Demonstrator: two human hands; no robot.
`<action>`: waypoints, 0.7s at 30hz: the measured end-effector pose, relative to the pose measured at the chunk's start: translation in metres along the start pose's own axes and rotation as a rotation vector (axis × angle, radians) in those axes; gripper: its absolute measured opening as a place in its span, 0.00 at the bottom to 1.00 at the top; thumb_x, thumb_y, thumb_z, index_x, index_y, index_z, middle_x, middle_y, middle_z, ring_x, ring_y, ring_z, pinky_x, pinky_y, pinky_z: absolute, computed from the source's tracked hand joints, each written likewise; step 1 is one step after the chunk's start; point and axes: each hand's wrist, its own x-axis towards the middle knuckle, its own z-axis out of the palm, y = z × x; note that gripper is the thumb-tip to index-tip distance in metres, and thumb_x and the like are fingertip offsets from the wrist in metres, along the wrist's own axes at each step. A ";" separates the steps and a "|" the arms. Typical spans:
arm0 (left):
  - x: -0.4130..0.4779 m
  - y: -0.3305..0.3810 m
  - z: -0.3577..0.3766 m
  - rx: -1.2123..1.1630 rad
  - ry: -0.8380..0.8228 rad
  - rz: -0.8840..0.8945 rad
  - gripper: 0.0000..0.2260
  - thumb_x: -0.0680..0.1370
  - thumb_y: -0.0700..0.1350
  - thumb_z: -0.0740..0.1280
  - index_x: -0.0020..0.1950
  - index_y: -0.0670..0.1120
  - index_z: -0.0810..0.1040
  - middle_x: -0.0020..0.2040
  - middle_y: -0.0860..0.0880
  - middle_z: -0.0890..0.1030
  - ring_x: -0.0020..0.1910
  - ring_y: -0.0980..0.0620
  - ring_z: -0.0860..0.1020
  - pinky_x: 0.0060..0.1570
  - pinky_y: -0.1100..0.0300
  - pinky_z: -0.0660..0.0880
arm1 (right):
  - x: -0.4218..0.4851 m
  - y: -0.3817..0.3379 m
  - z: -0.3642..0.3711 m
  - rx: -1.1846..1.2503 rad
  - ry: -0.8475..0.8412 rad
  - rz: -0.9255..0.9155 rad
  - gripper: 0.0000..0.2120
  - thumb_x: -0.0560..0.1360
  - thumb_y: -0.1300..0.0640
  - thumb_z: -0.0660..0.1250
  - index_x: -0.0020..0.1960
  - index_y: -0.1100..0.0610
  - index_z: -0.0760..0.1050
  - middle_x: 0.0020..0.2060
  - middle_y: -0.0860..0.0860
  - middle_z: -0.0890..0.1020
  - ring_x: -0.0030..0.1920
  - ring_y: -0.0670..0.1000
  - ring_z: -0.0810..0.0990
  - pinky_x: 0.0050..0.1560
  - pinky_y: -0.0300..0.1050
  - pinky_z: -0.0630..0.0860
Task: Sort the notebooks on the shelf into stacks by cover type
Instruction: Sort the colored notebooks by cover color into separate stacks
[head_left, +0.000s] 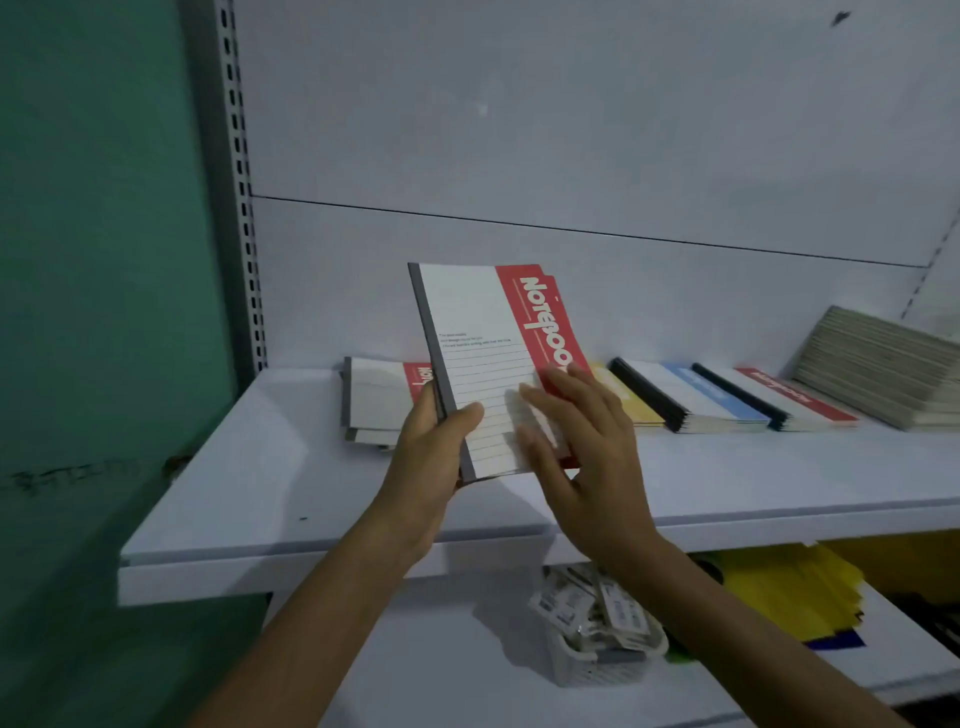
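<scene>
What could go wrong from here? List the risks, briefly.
1. The held notebooks are fanned and the left hand grips only their lower spine corner, the right hand lying flat: one may slip out.
2. The red-band stack on the shelf lies skewed; adding more could topple it.
3. A red-band notebook at the far right might get missed.

Our left forearm is running from 7 o'clock toward 1 o'clock. Our left hand (431, 441) is gripping the notebook (483, 332) by its lower spine edge, with the thumb lying across the cover. Our right forearm is slanting from 5 o'clock toward 11 o'clock, and our right hand (587, 447) is resting flat on the cover, fingers straight and slightly spread.
</scene>
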 end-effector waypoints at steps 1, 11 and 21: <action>-0.001 -0.003 0.015 0.010 -0.030 0.014 0.15 0.81 0.42 0.59 0.63 0.60 0.71 0.59 0.57 0.79 0.57 0.53 0.79 0.54 0.54 0.78 | -0.004 0.010 -0.013 0.004 0.048 0.093 0.25 0.77 0.38 0.55 0.68 0.51 0.70 0.68 0.48 0.71 0.70 0.49 0.65 0.67 0.55 0.68; -0.031 -0.056 0.188 0.193 -0.193 0.081 0.12 0.80 0.44 0.62 0.60 0.58 0.67 0.52 0.64 0.76 0.48 0.64 0.77 0.38 0.72 0.76 | -0.076 0.101 -0.151 0.580 0.106 0.750 0.31 0.67 0.43 0.69 0.68 0.46 0.65 0.57 0.41 0.77 0.55 0.44 0.79 0.45 0.37 0.80; -0.057 -0.105 0.314 0.196 -0.261 -0.008 0.11 0.81 0.43 0.62 0.52 0.61 0.71 0.49 0.65 0.78 0.49 0.65 0.77 0.43 0.71 0.76 | -0.127 0.193 -0.262 0.613 0.182 0.969 0.17 0.76 0.51 0.66 0.63 0.54 0.71 0.52 0.51 0.82 0.48 0.50 0.82 0.36 0.39 0.80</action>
